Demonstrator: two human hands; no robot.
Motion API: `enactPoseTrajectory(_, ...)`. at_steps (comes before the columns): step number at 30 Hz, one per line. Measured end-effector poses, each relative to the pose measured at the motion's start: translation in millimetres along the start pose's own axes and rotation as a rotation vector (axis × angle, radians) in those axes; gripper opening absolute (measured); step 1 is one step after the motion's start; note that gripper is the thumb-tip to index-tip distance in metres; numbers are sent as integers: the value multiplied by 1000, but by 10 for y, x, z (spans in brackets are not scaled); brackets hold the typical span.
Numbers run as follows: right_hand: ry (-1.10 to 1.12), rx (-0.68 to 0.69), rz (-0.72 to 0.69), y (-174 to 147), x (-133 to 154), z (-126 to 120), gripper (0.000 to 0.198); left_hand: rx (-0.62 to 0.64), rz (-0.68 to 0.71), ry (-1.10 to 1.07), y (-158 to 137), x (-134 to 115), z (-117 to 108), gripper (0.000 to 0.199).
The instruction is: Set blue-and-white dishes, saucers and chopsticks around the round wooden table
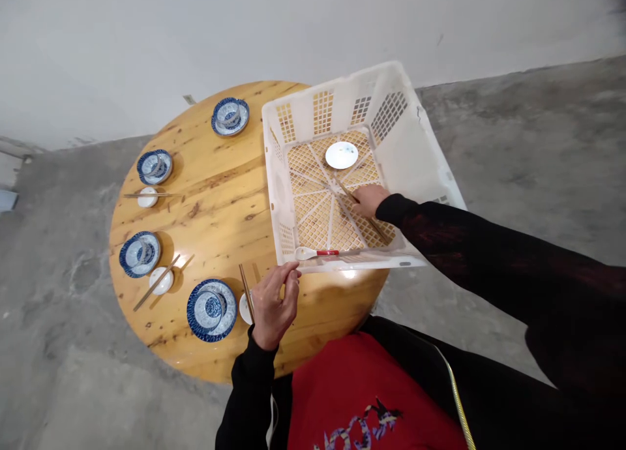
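Inside the white plastic basket [430, 150], my right hand [370, 200] closes around a pair of brown chopsticks [345, 189], low over the lattice bottom. A small white dish [342, 155] lies beyond it. A white spoon with a red handle [327, 252] is by the basket's near wall. My left hand [277, 303] is at the near left corner, its fingertips at the rim. Its fingers are loosely bent and apart, with nothing visible in them. Beside its wrist, chopsticks [246, 292] lean on a white rest [244, 310], which the hand partly hides.
Blue-and-white plates with bowls stand around the round wooden table [220, 209]: one nearby [212, 310], others at left [139, 254], [155, 167] and at the back [229, 116]. Chopsticks lie across white rests [161, 281], [147, 197]. A wall rises behind.
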State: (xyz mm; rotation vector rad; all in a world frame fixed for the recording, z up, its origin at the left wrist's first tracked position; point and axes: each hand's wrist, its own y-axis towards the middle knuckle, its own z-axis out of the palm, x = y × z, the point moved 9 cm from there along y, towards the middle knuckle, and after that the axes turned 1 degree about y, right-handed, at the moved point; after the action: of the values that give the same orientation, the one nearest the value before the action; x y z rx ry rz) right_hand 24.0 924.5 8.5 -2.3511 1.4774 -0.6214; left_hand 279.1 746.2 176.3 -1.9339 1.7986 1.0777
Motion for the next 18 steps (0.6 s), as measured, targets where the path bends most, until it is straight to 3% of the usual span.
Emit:
enactPoseTrajectory(5, 126, -363, -1, -123, -11, -759, 29, -25, -38, -2, -49, 72, -41, 22)
enactPoseTrajectory(7, 229, -466, 11, -170, -29, -911, 34, -30, -45, 4, -42, 69, -63, 22)
enactPoseTrajectory(10, 301, -502, 15, -144, -22, -901, 38, -19, -64, 29, -7, 64, -85, 23)
enactPoseTrajectory(18, 239, -469, 10, -5, 60, -646, 40, -24, -21, 30, 105, 8, -80, 21)
